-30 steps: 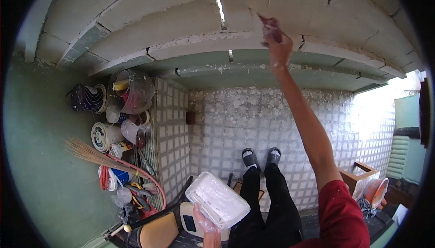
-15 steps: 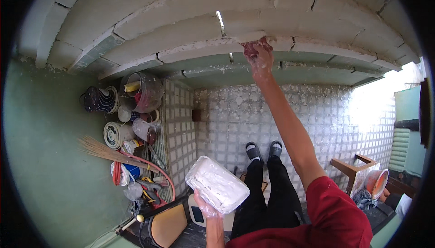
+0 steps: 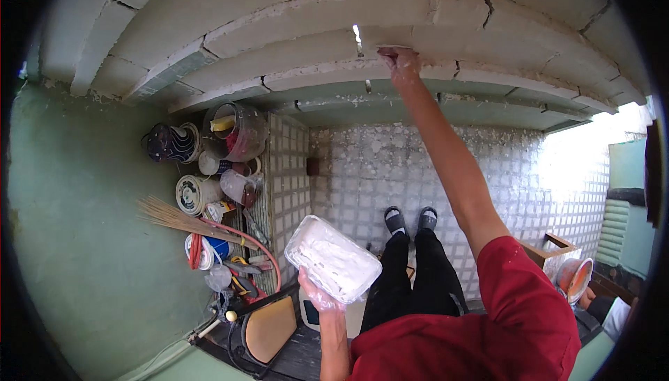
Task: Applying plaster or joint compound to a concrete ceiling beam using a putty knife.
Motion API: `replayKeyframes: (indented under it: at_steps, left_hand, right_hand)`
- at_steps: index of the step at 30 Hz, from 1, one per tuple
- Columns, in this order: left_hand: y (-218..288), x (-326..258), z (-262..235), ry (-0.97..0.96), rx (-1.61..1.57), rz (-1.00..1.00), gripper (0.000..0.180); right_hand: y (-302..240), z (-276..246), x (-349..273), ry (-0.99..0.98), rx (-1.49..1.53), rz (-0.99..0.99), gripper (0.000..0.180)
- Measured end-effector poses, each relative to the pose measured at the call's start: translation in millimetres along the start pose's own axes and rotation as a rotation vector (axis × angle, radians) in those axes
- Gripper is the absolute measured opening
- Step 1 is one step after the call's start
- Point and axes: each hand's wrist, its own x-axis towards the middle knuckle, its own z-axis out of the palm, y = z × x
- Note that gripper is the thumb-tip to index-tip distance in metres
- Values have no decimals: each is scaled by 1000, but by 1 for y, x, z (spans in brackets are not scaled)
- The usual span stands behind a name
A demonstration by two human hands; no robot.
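Note:
My left hand (image 3: 320,292), coated in a whitish film, grips a rectangular plastic tub (image 3: 373,269) from below and its near side. White paste (image 3: 333,255) covers the inside of the tub, which tilts a little. Stretched far forward, my right hand (image 3: 402,63) presses against a pale, ledged concrete surface (image 3: 306,73). Its fingers are closed around a dark red, paste-smeared piece (image 3: 389,51), mostly hidden now, whose kind I cannot make out. Cracks and a bright narrow gap run through the surface beside that hand.
Along the left stand a clear bucket (image 3: 244,145), a paint pail (image 3: 189,194), a stick broom (image 3: 182,222) and a red hose (image 3: 277,269). A tan-seated chair (image 3: 270,329) is near my left arm. An orange-lined bowl (image 3: 577,280) sits at the right by a wooden frame (image 3: 557,245).
My right hand has moved slightly up the ledge, turning so that less of the red piece shows. The tub has shifted slightly up. The whole view has swung a little.

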Motion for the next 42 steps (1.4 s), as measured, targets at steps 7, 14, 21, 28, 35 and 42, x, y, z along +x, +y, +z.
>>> replayKeyframes:
  at_steps: [7, 14, 21, 28, 35, 42]
  left_hand:
    - [13, 5, 10, 51, 43, 64, 68]
    - [19, 11, 20, -42, -40, 34, 66]
    - [30, -2, 36, -103, -78, 76, 65]
    - [42, -4, 18, -64, -83, 155, 64]
    - [44, -2, 23, -94, -94, 132, 64]
    - [45, -4, 39, -63, -30, 122, 66]
  right_hand:
    - [47, -40, 95, 59, -28, 215, 23]
    - [58, -87, 146, -241, -1382, -498, 29]
    - [-22, -8, 51, -444, -2148, -390, 60]
    - [10, 11, 56, -374, -1819, -102, 60]
    - [15, 21, 30, -77, -509, 0, 28]
    - [-45, -5, -63, -151, -77, -129, 25]
